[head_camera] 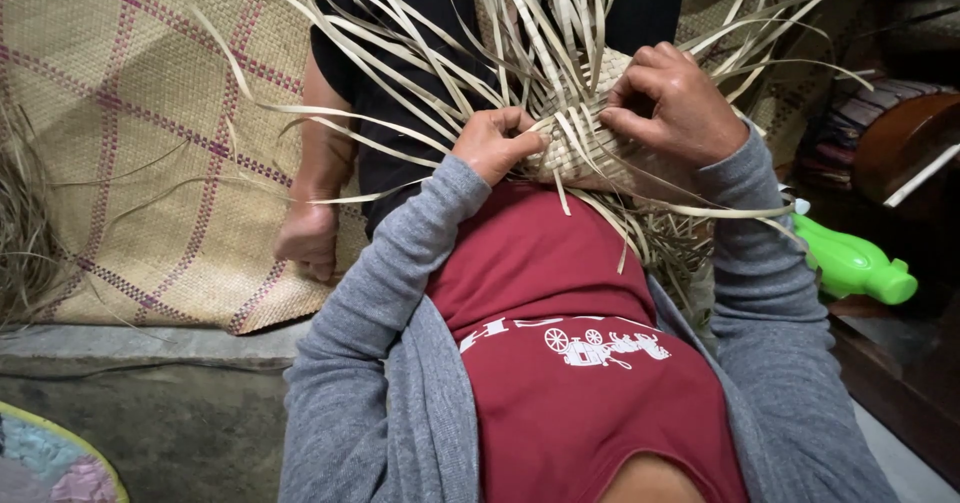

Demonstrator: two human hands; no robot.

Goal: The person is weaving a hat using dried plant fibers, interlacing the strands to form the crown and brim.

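A large woven mat [130, 163], tan with red grid lines, covers the floor and reaches its front edge at a concrete step [150, 348]. A second person in dark clothing sits on the mat, one hand [305, 243] resting near that edge. The woven piece [590, 148], a partly plaited panel of pale strips, lies over the wearer's lap above the red shirt [560, 363]. Loose strips [420, 53] fan upward from it. The left hand [495, 143] is clenched on strips at the panel's left edge. The right hand [670, 103] pinches strips on its upper right. A green plastic bottle [855, 263] lies at right.
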